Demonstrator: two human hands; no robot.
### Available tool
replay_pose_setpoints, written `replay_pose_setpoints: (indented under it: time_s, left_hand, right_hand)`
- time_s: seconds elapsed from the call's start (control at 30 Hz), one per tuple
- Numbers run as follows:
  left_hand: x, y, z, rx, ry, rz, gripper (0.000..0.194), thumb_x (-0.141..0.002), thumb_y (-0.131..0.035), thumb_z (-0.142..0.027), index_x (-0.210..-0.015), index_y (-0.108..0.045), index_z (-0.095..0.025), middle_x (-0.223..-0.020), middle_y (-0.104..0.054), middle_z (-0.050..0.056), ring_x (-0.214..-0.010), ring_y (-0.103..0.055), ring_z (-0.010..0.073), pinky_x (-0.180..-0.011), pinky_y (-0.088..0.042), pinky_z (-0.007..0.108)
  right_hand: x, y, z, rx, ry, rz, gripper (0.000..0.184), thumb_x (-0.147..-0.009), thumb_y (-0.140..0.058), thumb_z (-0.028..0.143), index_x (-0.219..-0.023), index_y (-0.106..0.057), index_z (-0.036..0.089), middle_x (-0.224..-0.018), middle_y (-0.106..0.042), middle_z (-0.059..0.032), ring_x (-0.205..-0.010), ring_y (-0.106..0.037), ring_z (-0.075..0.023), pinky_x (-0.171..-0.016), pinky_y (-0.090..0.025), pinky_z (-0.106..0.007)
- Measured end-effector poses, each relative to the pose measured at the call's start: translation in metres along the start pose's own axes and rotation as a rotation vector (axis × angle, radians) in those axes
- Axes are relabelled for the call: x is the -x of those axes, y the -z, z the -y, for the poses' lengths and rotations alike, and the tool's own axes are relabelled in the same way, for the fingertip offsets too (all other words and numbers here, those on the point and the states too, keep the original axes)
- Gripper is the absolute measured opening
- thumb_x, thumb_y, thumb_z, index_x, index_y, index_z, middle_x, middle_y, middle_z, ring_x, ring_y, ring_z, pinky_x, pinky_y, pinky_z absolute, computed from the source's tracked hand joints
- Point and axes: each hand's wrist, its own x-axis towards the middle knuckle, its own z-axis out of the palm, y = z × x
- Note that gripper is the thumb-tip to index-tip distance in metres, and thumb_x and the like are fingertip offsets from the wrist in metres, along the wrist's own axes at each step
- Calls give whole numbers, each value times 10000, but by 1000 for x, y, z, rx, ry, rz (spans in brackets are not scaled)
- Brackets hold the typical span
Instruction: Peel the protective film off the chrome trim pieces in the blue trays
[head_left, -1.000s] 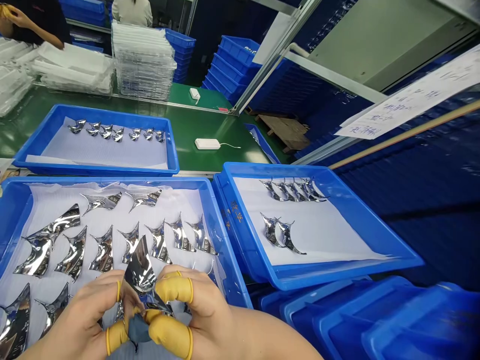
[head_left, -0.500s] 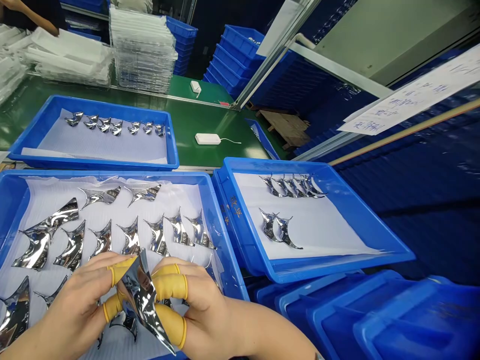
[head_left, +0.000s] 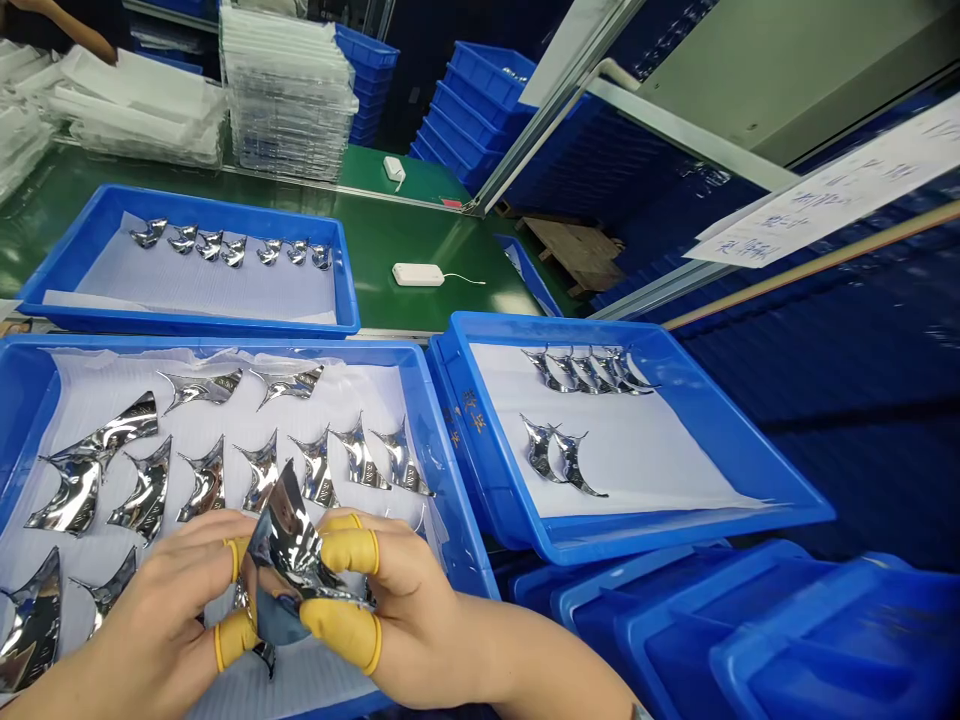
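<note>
Both my hands pinch one shiny chrome curved part (head_left: 289,545) over the near blue tray (head_left: 442,500). My left hand (head_left: 161,610) grips its left side and my right hand (head_left: 390,600) grips its right side; yellow finger cots cover the fingertips. A dark cloth (head_left: 276,620) sits under the part between my fingers. The tray below holds several more chrome parts (head_left: 262,470) laid on white paper.
A second blue tray (head_left: 660,500) to the right holds several chrome parts (head_left: 589,370). A third tray (head_left: 341,290) with a row of parts lies on the green belt. A white device (head_left: 417,273), stacked clear trays (head_left: 289,95) and blue bins (head_left: 750,640) stand around.
The chrome part has been turned in my fingers, its tip going from pointing down-right back to pointing up. Both hands stay over the near tray.
</note>
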Motion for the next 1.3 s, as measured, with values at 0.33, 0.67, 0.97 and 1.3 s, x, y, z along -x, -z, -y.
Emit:
replay_pose_setpoints:
  time_s: [0.33, 0.67, 0.97, 1.3]
  left_hand:
    - [23, -3, 10, 174, 140, 118, 277, -849, -720, -395, -1090, -688, -260, -999, -728, 46, -941, -681, 215, -853, -584, 305]
    - [24, -3, 13, 191, 172, 43, 317, -821, -746, -425, -1084, -676, -264, -999, -734, 31, -940, -692, 200, -845, -587, 273]
    - [19, 3, 9, 214, 153, 52, 254, -850, -735, -347, -1080, -657, -270, -983, -739, 9, -964, -698, 180, -870, -587, 257]
    - [26, 11, 5, 363, 250, 108, 235, -856, -715, -236, -1075, -678, -311, -1032, -764, -15, -963, -737, 202, -769, -638, 231]
  right_hand:
    - [2, -5, -1, -465, -485, -76, 271, -865, -713, 399, -754, -640, 163, -768, -650, -49, -703, -592, -134, -683, -535, -282]
    - [1, -2, -17, -760, -617, -213, 342, -767, -824, 437, -745, -612, 169, -606, -574, 47, -472, -496, -61, -456, -412, -178]
    - [-5, -2, -17, -917, -760, -222, 401, -679, -886, 423, -716, -580, 166, -612, -554, 45, -512, -512, -83, -483, -421, -194]
    - [-7, -5, -31, -1158, -993, -247, 357, -611, -900, 297, -712, -586, 161, -646, -597, 36, -589, -543, -110, -637, -468, -252]
